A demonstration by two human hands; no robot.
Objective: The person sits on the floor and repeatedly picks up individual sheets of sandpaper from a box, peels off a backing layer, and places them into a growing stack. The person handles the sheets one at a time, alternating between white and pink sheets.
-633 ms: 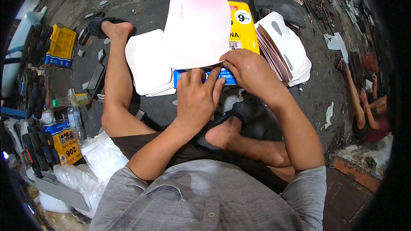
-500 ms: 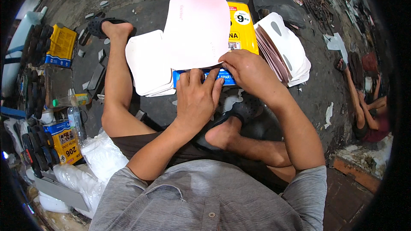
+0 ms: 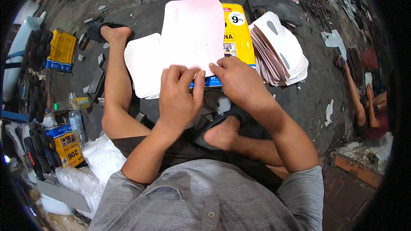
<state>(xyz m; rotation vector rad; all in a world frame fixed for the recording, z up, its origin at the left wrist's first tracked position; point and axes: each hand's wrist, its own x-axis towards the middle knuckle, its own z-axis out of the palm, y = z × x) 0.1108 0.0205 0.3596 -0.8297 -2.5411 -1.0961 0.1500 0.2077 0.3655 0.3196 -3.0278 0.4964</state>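
A yellow-and-blue rectangular tin (image 3: pixel 240 38), its contents hidden, carries a pale pink sheet (image 3: pixel 192 34) between a white sheet stack (image 3: pixel 143 64) and a fanned stack (image 3: pixel 280 45). At the pink sheet's near edge, the left hand (image 3: pixel 179 96) curls loosely and the half-closed right hand (image 3: pixel 239 81) rests its thumb on the corner; whether either grips is unclear. A green-capped bottle (image 3: pixel 66 104) lies farther left.

Pink sheet (image 3: pixel 192 34), round-cornered, on yellow tin (image 3: pixel 242 45)
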